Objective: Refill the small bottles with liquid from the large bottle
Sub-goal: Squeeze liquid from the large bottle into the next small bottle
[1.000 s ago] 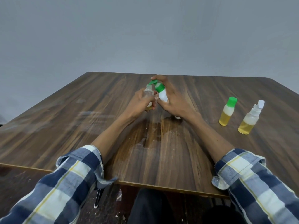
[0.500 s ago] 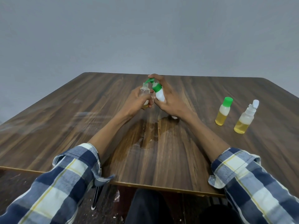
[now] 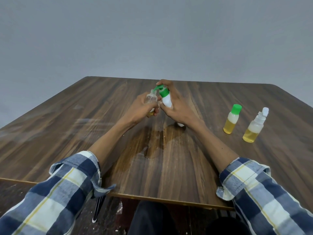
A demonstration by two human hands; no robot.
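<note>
Two hands meet over the middle of the brown counter. The left hand is wrapped around a small clear bottle and holds it up straight, likely so its open mouth faces up and nothing spills. The right hand is wrapped around the white bottle with the green flip cap. That bottle leans toward the clear bottle, and its cap is flipped open, so its tip sits right by the clear bottle's mouth. It looks like this is how the liquid gets poured in. I cannot see any liquid moving. A little yellow shows at the bottom of the clear bottle, under the fingers. A wet patch shines on the counter, nearer the person than the clear bottle, so some may have spilled. Far to the right of the clear bottle stand a green-capped bottle and a white-topped bottle, both part full of yellow liquid. They stand well away from the pouring, maybe so they don't get knocked.
</note>
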